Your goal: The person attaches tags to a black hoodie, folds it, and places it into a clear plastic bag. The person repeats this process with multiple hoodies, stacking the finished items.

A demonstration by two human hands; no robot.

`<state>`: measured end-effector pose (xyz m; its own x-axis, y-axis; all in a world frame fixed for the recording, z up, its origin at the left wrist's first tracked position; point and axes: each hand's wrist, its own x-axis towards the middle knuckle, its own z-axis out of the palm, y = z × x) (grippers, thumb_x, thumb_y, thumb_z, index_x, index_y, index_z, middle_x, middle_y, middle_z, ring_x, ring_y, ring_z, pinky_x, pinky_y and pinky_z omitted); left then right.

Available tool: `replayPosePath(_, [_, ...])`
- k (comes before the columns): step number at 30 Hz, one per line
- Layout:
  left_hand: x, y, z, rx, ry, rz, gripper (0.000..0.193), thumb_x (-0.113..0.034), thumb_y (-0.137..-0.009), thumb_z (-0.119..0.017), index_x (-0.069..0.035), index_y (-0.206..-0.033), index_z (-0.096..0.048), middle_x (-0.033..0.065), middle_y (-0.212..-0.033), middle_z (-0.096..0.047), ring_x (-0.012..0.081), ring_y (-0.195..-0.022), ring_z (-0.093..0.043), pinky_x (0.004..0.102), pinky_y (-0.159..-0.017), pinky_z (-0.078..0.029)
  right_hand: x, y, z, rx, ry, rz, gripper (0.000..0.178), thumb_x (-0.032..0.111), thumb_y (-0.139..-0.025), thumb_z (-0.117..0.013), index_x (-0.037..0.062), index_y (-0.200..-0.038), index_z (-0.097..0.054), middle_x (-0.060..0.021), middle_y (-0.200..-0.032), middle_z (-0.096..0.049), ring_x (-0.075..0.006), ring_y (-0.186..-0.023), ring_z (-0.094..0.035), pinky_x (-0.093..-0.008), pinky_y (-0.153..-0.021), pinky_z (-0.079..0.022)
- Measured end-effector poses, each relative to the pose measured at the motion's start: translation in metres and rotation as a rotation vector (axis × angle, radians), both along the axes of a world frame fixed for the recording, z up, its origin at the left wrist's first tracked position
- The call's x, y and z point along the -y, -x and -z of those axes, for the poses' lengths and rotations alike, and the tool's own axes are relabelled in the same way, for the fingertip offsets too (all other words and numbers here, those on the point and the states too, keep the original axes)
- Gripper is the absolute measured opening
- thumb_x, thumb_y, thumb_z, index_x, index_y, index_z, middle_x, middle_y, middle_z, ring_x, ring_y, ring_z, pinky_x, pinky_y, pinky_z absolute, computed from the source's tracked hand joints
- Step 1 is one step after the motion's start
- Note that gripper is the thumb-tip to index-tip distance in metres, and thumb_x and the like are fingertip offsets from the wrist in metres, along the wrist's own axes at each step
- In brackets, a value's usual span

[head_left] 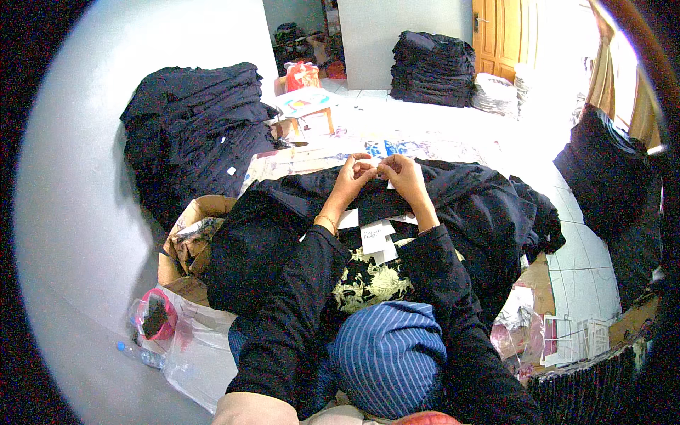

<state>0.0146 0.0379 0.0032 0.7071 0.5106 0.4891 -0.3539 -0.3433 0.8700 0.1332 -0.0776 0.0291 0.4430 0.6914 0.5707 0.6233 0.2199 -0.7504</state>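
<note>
My left hand (pixel 353 177) and my right hand (pixel 403 177) meet over the far part of a black garment (pixel 460 191) spread across my lap. Both have thumb and fingers pinched together, their tips nearly touching. Something small and whitish is between the fingertips, too small to name. A bit of white shows just under my right hand. Several white cards (pixel 375 237), one with dark print, lie on black cloth between my forearms. Just below them is a pale yellow printed design (pixel 372 282) on black fabric.
Tall piles of black garments stand at the left (pixel 198 134), the back (pixel 432 67) and the right (pixel 609 184). A cardboard box (pixel 185 244), a pink bucket (pixel 157 315) and a plastic bottle (pixel 142 354) are at my left. A small orange-legged table (pixel 304 103) stands farther back.
</note>
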Motion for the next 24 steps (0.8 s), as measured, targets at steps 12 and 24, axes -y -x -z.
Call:
replayPosePath(12, [0.0053, 0.0026, -0.0024, 0.008, -0.034, -0.028, 0.041, -0.016, -0.084, -0.066, -0.004, -0.114, -0.041, 0.007, -0.09, -0.059, 0.0135, -0.087, -0.057, 0.0259, -0.079, -0.047, 0.0015, 0.0023, -0.0001, 0.131, 0.032, 0.098, 0.014, 0.015, -0.08, -0.065, 0.0018, -0.086, -0.065, -0.0117, -0.072, -0.067, -0.0164, -0.064, -0.064, -0.0275, -0.06, -0.049])
replayPosePath(24, [0.008, 0.008, -0.0031, -0.006, 0.006, -0.012, 0.047, -0.013, -0.082, -0.068, -0.007, -0.114, -0.035, 0.0092, -0.091, -0.062, 0.0125, -0.087, -0.057, 0.0257, -0.079, -0.046, 0.001, -0.003, 0.0016, 0.211, 0.037, 0.013, 0.011, 0.01, -0.079, -0.064, 0.0007, -0.084, -0.065, -0.01, -0.07, -0.066, -0.0155, -0.062, -0.063, -0.0276, -0.058, -0.048])
